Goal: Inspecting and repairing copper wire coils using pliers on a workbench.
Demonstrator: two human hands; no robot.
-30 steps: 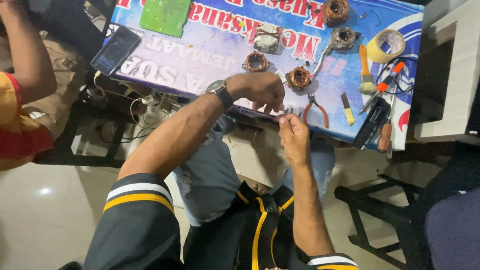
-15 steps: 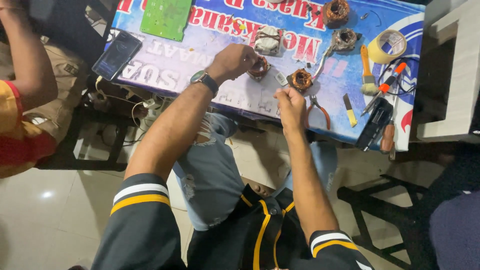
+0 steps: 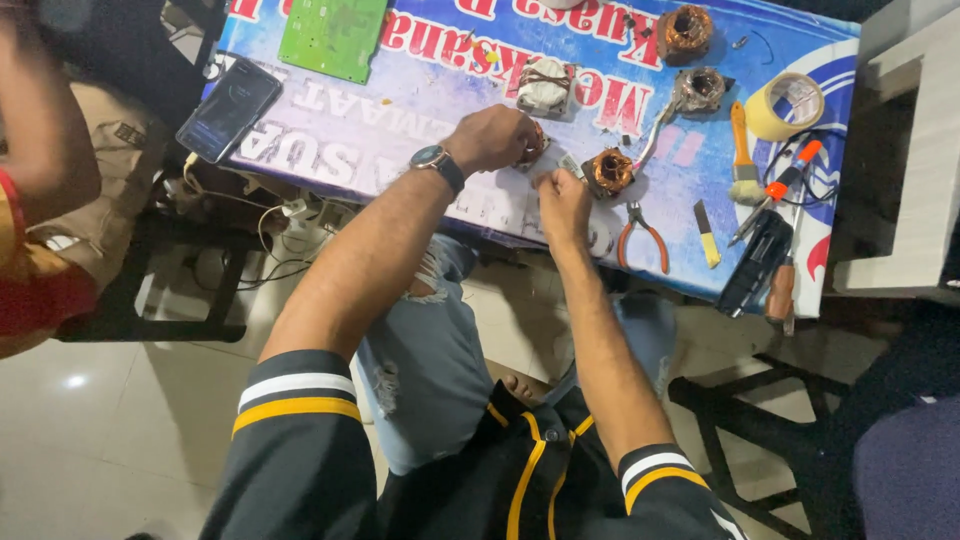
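Two bare hands work at a table (image 3: 330, 150) covered with a blue printed sheet. Far to the left, another person's arm (image 3: 45, 150) in a red sleeve shows at the edge. On the table's left side lies a dark phone (image 3: 228, 108), and just past it a green circuit board (image 3: 333, 35).

The left hand (image 3: 495, 135) wears a wristwatch (image 3: 435, 160). Its fingers curl down over a small copper coil (image 3: 537, 143) and cover most of it, so the coil sits under that hand near the middle of the table. Behind it lies a white wound coil (image 3: 546, 88).

The right hand (image 3: 563, 200) is just beside the left one. Its fingers are pinched together at the tips, but I cannot tell if they hold anything. Right next to them stands an orange copper coil (image 3: 610, 170).

Further right lie red-handled pliers (image 3: 643, 235) near the table's front edge. Two more motor coils (image 3: 686, 28) sit at the back. Then come a small yellow brush (image 3: 741, 155), a roll of tan tape (image 3: 785, 105), an orange screwdriver (image 3: 775, 190) and a black flat tool (image 3: 755, 265).
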